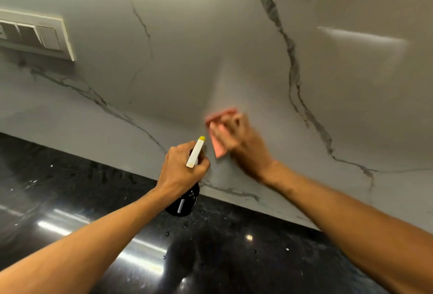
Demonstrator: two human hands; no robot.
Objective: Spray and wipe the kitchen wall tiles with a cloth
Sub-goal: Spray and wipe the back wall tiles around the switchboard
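Note:
My left hand point(181, 168) grips a dark spray bottle point(184, 203) just below its white sprayer head with a yellow nozzle tip point(196, 152), held near the foot of the wall. My right hand point(239, 143), blurred by motion, presses a pink cloth point(218, 146) flat against the grey marble-veined wall tiles point(210, 47). The cloth sticks out above and to the left of the fingers. The two hands are close together, the bottle just left of the cloth.
A glossy black stone countertop point(210, 247) runs under the wall, with small water drops and light glare on it. A cream switch plate point(35, 34) is mounted on the wall at the upper left. A bright reflection point(360, 36) shows on the tiles at the upper right.

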